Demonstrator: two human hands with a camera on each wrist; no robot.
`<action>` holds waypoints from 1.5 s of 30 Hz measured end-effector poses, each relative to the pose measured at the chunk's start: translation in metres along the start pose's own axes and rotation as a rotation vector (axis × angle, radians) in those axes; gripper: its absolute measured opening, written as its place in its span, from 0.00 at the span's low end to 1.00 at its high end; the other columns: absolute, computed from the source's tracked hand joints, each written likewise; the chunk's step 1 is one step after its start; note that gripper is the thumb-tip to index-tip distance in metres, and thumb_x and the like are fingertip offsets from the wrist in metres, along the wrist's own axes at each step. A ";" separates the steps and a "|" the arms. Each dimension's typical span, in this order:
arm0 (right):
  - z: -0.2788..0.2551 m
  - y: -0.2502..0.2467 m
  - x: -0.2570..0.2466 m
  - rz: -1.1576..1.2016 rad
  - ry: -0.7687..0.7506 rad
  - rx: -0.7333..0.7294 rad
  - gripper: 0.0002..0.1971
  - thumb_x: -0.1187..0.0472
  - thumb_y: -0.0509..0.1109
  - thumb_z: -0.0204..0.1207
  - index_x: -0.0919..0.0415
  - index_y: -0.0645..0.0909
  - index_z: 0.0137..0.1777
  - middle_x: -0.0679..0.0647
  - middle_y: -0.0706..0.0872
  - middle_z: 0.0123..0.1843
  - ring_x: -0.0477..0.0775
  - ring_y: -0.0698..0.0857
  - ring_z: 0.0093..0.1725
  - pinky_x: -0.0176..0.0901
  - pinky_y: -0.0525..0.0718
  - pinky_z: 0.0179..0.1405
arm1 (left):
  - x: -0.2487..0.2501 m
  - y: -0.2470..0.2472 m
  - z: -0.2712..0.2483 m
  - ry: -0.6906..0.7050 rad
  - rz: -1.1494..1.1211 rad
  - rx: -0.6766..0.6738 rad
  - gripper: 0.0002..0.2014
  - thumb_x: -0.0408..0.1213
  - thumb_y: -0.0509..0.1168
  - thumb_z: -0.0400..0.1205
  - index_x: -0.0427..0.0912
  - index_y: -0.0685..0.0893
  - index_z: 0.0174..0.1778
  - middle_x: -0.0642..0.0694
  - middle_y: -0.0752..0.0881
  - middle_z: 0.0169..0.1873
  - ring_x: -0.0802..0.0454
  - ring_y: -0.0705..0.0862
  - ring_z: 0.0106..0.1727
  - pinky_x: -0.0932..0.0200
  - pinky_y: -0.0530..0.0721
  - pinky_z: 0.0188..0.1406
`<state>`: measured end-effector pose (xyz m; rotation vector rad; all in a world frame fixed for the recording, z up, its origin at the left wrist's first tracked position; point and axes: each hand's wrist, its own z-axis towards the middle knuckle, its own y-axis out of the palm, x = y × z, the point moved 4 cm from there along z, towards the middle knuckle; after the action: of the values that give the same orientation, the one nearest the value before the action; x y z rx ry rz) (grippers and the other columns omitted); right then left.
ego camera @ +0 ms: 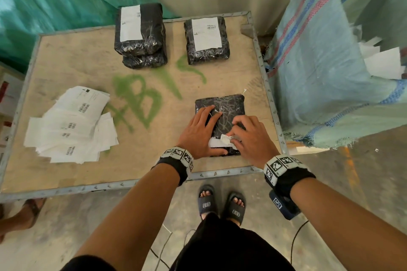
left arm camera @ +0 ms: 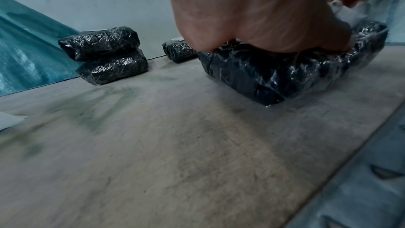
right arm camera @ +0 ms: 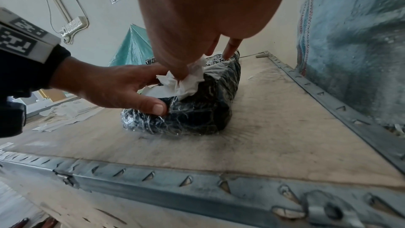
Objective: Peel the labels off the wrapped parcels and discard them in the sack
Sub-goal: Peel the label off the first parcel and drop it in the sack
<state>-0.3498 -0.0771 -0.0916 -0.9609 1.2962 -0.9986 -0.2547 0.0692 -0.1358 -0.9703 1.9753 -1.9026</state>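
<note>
Near the front right corner of the bench (ego camera: 66, 55), a black film-wrapped parcel (ego camera: 229, 108), lying flat. On it the left hand (ego camera: 199, 132), fingers spread and pressing down, thumb along the near edge. Beside it the right hand (ego camera: 251, 138), thumb and fingertips pinching the crumpled white label (right arm camera: 188, 81), part lifted, part stuck to the parcel's near end. At the back of the bench, two stacked parcels (ego camera: 141, 35) with a label on top, and just to their right a single labelled parcel (ego camera: 207, 39). On the left, a loose heap of white sheets (ego camera: 70, 125). Right of the bench, a woven blue sack (ego camera: 319, 72), white paper scraps inside.
</note>
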 end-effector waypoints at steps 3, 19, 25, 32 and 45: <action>-0.001 0.001 -0.003 -0.013 -0.021 -0.002 0.04 0.55 0.69 0.78 0.52 0.80 0.50 0.47 0.80 0.52 0.54 0.77 0.54 0.51 0.78 0.54 | 0.001 -0.001 0.000 -0.004 -0.022 -0.006 0.60 0.80 0.64 0.68 0.43 0.56 0.88 0.38 0.55 0.85 0.34 0.53 0.86 0.39 0.55 0.85; 0.002 -0.006 -0.002 0.252 0.036 -0.212 0.06 0.60 0.68 0.78 0.54 0.73 0.51 0.48 0.76 0.48 0.51 0.76 0.44 0.47 0.78 0.44 | 0.007 0.000 -0.001 -0.026 -0.028 -0.112 0.59 0.76 0.63 0.73 0.42 0.45 0.89 0.39 0.41 0.88 0.36 0.42 0.88 0.41 0.50 0.86; 0.007 -0.008 0.003 0.356 0.122 -0.288 0.08 0.60 0.68 0.77 0.52 0.71 0.49 0.47 0.76 0.44 0.51 0.77 0.39 0.48 0.76 0.39 | 0.008 -0.002 -0.001 -0.016 -0.059 -0.166 0.59 0.74 0.63 0.75 0.43 0.40 0.89 0.41 0.35 0.87 0.39 0.36 0.88 0.43 0.44 0.87; 0.013 -0.009 0.002 0.398 0.148 -0.357 0.08 0.62 0.66 0.73 0.54 0.69 0.46 0.48 0.77 0.40 0.52 0.76 0.37 0.50 0.76 0.35 | 0.010 -0.005 0.001 -0.051 -0.089 -0.209 0.60 0.68 0.70 0.74 0.44 0.40 0.89 0.43 0.35 0.88 0.42 0.36 0.88 0.41 0.48 0.87; -0.001 -0.003 0.016 0.338 0.057 -0.243 0.20 0.59 0.70 0.78 0.56 0.78 0.70 0.49 0.74 0.54 0.50 0.76 0.51 0.42 0.78 0.52 | 0.013 -0.005 0.001 -0.084 -0.084 -0.224 0.61 0.66 0.72 0.74 0.45 0.38 0.89 0.43 0.33 0.87 0.42 0.35 0.88 0.41 0.46 0.87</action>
<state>-0.3508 -0.0932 -0.0940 -0.8605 1.5919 -0.6205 -0.2622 0.0607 -0.1274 -1.1875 2.1638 -1.6759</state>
